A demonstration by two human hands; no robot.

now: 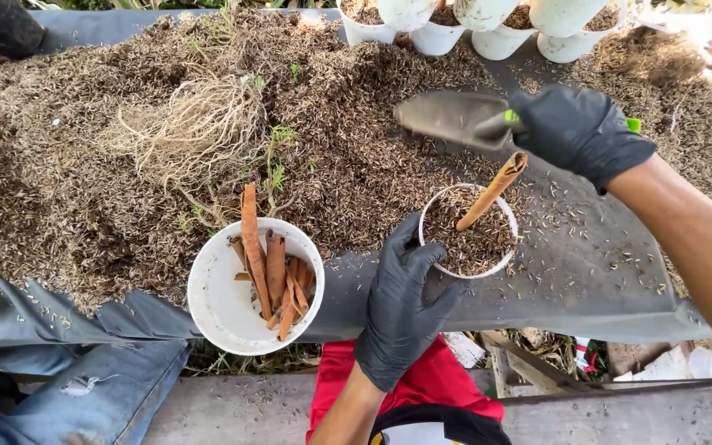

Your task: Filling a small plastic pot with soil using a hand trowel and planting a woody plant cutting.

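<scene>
A grey-sheeted tabletop (587, 272) outdoors carries a wide heap of brown chaff-like potting mix (125, 165) with a pale root tangle (195, 132) at ten o'clock. The left hand (401, 309), black-gloved, has its grip curled against the rim of a small white pot (469, 231) at centre, filled with mix and a tilted bark stick (492, 191). The right hand (578, 132), at two o'clock, is closed around a trowel (451, 117). A white bowl (220, 313) of bark sticks sits at seven o'clock.
</scene>
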